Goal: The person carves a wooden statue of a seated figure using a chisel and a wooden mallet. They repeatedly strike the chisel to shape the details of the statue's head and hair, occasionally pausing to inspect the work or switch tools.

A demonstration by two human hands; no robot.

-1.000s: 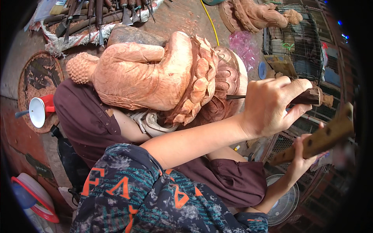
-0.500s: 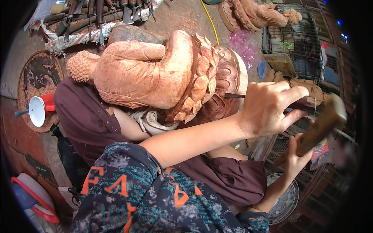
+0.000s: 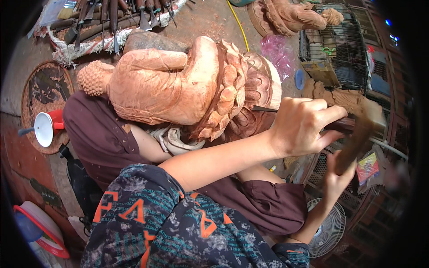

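A carved reddish wooden figure [image 3: 165, 89] lies on its side over my lap, its curly-textured head to the left and its petal-carved base [image 3: 263, 80] to the right. My left hand [image 3: 301, 127] is closed around a chisel [image 3: 264, 109], whose dark blade points left and meets the lower petals of the base. My right hand [image 3: 338, 176] grips the handle of a wooden mallet [image 3: 374, 118], blurred by motion. The mallet's head is at the butt of the chisel handle; whether they touch, I cannot tell.
Many chisels [image 3: 114, 27] lie on a white sack at the upper left. Below them are a round tray [image 3: 33, 96] with wood chips and a red-and-white cup [image 3: 44, 129]. A second carved figure [image 3: 290, 18] and a wire cage [image 3: 344, 49] stand upper right, a fan [image 3: 328, 228] lower right.
The mallet has swung left and slightly up, up to the chisel's handle end. My left hand keeps the chisel against the base, and the view has shifted slightly.
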